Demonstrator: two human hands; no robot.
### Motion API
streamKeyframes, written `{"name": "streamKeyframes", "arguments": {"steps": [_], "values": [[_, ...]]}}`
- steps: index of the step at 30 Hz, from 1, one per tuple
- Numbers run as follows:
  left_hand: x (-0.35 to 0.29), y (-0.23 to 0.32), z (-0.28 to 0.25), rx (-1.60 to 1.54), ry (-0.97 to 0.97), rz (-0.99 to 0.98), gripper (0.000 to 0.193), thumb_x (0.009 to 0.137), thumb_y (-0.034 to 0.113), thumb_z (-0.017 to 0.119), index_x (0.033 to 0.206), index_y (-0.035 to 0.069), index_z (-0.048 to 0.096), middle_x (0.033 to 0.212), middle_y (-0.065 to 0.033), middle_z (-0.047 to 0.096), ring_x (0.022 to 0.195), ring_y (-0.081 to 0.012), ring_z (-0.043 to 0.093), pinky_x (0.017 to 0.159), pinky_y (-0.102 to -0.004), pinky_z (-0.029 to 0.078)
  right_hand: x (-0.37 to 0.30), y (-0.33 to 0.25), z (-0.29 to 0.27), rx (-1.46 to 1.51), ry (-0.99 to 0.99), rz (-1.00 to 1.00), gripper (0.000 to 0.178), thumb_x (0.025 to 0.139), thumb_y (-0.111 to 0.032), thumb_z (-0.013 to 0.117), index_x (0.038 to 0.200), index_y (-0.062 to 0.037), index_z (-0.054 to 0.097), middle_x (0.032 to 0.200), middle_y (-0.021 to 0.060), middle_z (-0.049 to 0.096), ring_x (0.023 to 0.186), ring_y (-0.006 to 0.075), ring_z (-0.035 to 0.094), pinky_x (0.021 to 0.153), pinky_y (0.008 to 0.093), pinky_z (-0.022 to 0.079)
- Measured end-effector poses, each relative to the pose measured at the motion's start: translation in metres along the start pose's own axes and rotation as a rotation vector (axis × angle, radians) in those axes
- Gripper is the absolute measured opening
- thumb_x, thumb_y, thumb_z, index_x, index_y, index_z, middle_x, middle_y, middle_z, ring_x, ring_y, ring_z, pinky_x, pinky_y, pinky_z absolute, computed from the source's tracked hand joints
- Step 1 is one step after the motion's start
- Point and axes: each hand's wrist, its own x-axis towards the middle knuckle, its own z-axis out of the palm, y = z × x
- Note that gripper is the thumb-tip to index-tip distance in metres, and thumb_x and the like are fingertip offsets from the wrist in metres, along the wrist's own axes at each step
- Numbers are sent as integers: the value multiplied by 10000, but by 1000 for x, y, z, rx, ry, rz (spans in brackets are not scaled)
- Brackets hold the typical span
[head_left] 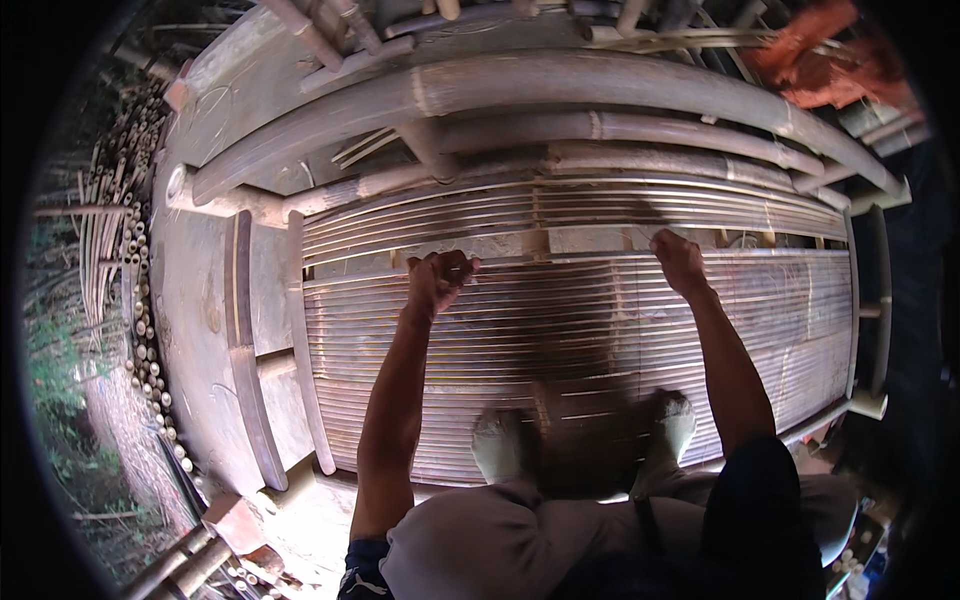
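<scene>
L fingers (455,266) clenched right at the slat (585,258), R fingers (664,243) clenched at it further along; can't tell if either's actually gripping. Surface (740,320) = bench seat. Room, L to R: pole stack (145,340), grey floor (193,275), rail (620,80) behind seat, orange sheet (825,75) upper R. Poles r hollow bamboo, slat's thin, rail's fat + round w/ ringed joints, sheet's crumpled.

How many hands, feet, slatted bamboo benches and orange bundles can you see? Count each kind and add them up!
Hands: 2 (left hand, right hand)
Feet: 2
Slatted bamboo bench: 1
Orange bundle: 1
Total: 6
</scene>
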Motion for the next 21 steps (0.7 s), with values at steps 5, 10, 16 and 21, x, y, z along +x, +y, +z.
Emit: {"name": "streamKeyframes", "arguments": {"steps": [5,10,16,21], "values": [[-20,33,-3,510,226,255,246,899,340,626,1057,155,662,1012,-59,668,1044,-246,573,1037,-544,277,-7,31,-40,73,508,238,117,910,-142,605,936,-126,717,877,95,708,790,227,675,700,366,522],[-43,-5,-27,507,739,114,271,905,282,610,1145,159,641,1177,-55,611,1176,-273,524,1093,-566,225,5,-45,-68,-307,637,39,161,912,-311,637,935,-178,724,845,91,702,712,309,673,606,417,494],[-64,-53,-89,672,529,2,111,905,234,602,996,191,650,1041,-17,627,1136,-257,547,1087,-630,228,16,-224,24,-213,120,-228,105,838,-220,659,855,-125,700,810,131,689,773,328,678,685,440,532],[-58,-67,-100,592,522,73,69,893,251,622,916,190,646,933,-16,623,1076,-264,561,1085,-655,223,39,-310,124,-146,-151,-327,142,810,-176,655,811,-36,676,766,195,674,755,369,679,703,469,541]]}}
